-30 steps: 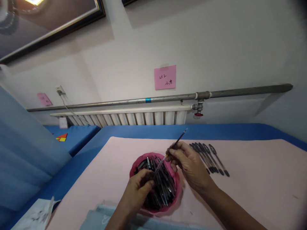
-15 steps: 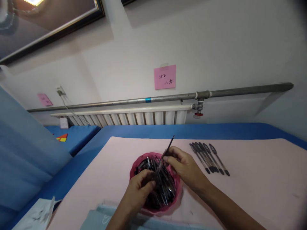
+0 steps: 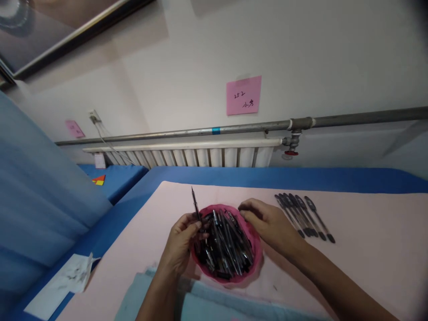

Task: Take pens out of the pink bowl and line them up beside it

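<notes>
An uncapped pen point(image 3: 195, 203), its thin tip pointing up, is pinched in my left hand point(image 3: 180, 238) at the left side of a pink basket point(image 3: 256, 261). Loose black and clear pens point(image 3: 227, 243) fill the basket in a jumble. My right hand point(image 3: 267, 220) hovers at the basket's upper right rim. Its fingers are curled and pinched together, and what lies between them, if anything, is too small to make out. To the right of that hand, several capped pens point(image 3: 302, 216) lie side by side in a slanted row.
Pink sheeting point(image 3: 368, 254) covers the blue table point(image 3: 214, 176). Folded light-blue cloth point(image 3: 207, 305) lies at the near edge, white paper point(image 3: 63, 285) at the left. A blue curtain point(image 3: 40, 214) hangs left; behind are a radiator point(image 3: 200, 156) and pipe point(image 3: 254, 128).
My hands have moved apart. The left now holds the uncapped pen upright at the basket's left, where the right held a pen before. The view has shifted slightly.
</notes>
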Available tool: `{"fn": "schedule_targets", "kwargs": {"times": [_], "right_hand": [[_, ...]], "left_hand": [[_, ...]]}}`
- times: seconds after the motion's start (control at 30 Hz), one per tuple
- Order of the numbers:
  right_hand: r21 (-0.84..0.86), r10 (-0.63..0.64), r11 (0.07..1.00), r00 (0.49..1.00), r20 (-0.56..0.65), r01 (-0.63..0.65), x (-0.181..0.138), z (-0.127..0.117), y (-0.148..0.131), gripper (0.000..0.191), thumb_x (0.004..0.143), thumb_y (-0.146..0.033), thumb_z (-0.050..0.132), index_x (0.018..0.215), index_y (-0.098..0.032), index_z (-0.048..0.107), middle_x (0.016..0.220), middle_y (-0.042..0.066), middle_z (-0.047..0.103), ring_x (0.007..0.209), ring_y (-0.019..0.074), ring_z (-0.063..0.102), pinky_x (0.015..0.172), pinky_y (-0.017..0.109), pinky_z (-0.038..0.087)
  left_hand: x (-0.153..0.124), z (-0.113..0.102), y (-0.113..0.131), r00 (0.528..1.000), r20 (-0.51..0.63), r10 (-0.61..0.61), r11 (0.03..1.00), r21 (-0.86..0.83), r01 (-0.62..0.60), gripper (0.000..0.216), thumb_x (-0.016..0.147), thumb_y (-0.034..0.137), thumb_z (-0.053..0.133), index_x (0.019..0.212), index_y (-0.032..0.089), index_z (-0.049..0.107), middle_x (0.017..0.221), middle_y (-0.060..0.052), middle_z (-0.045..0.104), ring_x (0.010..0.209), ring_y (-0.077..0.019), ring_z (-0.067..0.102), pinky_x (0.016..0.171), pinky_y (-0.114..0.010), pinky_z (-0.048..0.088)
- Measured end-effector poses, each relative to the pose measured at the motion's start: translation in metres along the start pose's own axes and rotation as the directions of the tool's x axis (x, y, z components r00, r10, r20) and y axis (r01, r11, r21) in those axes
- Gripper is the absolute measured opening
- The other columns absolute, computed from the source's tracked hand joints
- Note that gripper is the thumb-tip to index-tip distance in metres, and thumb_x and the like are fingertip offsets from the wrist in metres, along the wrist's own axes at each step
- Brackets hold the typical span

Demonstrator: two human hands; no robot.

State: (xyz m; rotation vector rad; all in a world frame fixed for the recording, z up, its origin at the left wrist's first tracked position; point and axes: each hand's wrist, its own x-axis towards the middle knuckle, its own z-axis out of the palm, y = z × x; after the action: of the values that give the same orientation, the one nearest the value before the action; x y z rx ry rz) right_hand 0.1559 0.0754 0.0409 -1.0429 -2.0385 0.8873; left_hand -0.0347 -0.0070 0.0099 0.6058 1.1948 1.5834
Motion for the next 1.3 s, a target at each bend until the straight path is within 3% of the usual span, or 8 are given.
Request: {"fn": "schedule_targets", "kwargs": {"times": [0.13,0.2,0.63,0.8,0.93,1.13,1.23,1.3], "right_hand": [[-0.366,-0.049,0.925,0.986,0.157,0.104,0.002,-0.003,0.012,0.018,0.075,-0.014,0.044,0.072,-0.019,0.061,0.076,0.004,0.061,0.074,0.018,0.055,0.068,0.03,0.041],[-0.457,-0.072,0.875,0.976,0.205,0.161,0.002,0.0,0.017,0.019,0.074,-0.011,0.043,0.07,-0.018,0.061,0.077,0.006,0.06,0.076,0.0188,0.053,0.069,0.03,0.04],[-0.485,-0.101,0.837,0.942,0.321,0.255,0.0,0.007,0.017,0.021,0.078,-0.009,0.044,0.077,-0.019,0.063,0.078,0.006,0.059,0.078,0.0198,0.051,0.07,0.031,0.04],[-0.515,-0.149,0.786,0.914,0.379,0.342,-0.006,0.018,0.014,0.021,0.077,-0.014,0.052,0.092,-0.018,0.065,0.093,0.009,0.061,0.087,0.0241,0.051,0.078,0.038,0.039],[-0.56,-0.174,0.751,0.923,0.343,0.35,-0.01,0.03,0.017,0.017,0.077,-0.014,0.053,0.088,-0.017,0.066,0.101,0.012,0.06,0.095,0.0279,0.05,0.081,0.042,0.038],[-0.383,-0.225,0.861,0.926,0.303,0.335,-0.009,0.031,0.024,0.027,0.075,-0.007,0.048,0.094,-0.019,0.063,0.093,0.007,0.064,0.087,0.0224,0.053,0.081,0.04,0.039],[-0.138,-0.137,0.978,0.98,0.146,0.157,-0.006,0.026,0.018,0.023,0.075,-0.012,0.047,0.091,-0.021,0.06,0.088,0.002,0.065,0.084,0.0194,0.057,0.08,0.037,0.041],[0.143,0.004,0.99,1.0,-0.022,0.0,-0.003,0.021,0.013,0.015,0.074,-0.019,0.052,0.088,-0.021,0.058,0.086,0.001,0.065,0.081,0.0176,0.059,0.076,0.033,0.044]], "left_hand": [[0.002,-0.003,0.0,0.999,-0.029,0.013,1.0,-0.015,-0.014,0.025,0.058,0.021,0.074,0.079,0.014,0.063,0.077,-0.003,0.067,0.069,-0.0139,0.063,0.062,-0.024,0.051],[0.002,-0.003,-0.001,0.999,-0.034,0.012,1.0,-0.012,-0.013,0.024,0.058,0.021,0.074,0.078,0.014,0.063,0.076,-0.002,0.066,0.067,-0.0128,0.063,0.061,-0.024,0.051],[0.002,-0.001,-0.003,0.999,-0.036,0.001,0.999,0.041,0.001,0.028,0.056,0.025,0.074,0.08,0.014,0.063,0.072,-0.002,0.064,0.066,-0.0142,0.061,0.056,-0.024,0.048],[-0.001,0.004,-0.006,1.0,0.004,-0.012,0.997,0.082,0.012,0.022,0.058,0.024,0.072,0.076,0.014,0.063,0.072,-0.002,0.063,0.064,-0.013,0.06,0.055,-0.023,0.047],[-0.003,0.007,-0.008,0.999,0.046,-0.028,0.995,0.097,0.023,0.019,0.061,0.022,0.07,0.077,0.015,0.063,0.074,-0.002,0.063,0.065,-0.0127,0.06,0.054,-0.023,0.047],[-0.002,0.007,-0.01,0.998,0.055,-0.031,0.993,0.116,0.024,0.018,0.062,0.02,0.067,0.079,0.014,0.063,0.075,-0.003,0.063,0.065,-0.0126,0.058,0.053,-0.023,0.046],[-0.004,0.009,-0.011,0.995,0.087,-0.055,0.986,0.162,0.04,0.016,0.063,0.018,0.064,0.078,0.014,0.062,0.073,-0.003,0.062,0.063,-0.0121,0.057,0.053,-0.022,0.045],[-0.007,0.011,-0.011,0.99,0.113,-0.079,0.978,0.199,0.056,0.014,0.063,0.017,0.062,0.077,0.014,0.061,0.07,-0.002,0.061,0.062,-0.012,0.056,0.053,-0.022,0.044]]}}
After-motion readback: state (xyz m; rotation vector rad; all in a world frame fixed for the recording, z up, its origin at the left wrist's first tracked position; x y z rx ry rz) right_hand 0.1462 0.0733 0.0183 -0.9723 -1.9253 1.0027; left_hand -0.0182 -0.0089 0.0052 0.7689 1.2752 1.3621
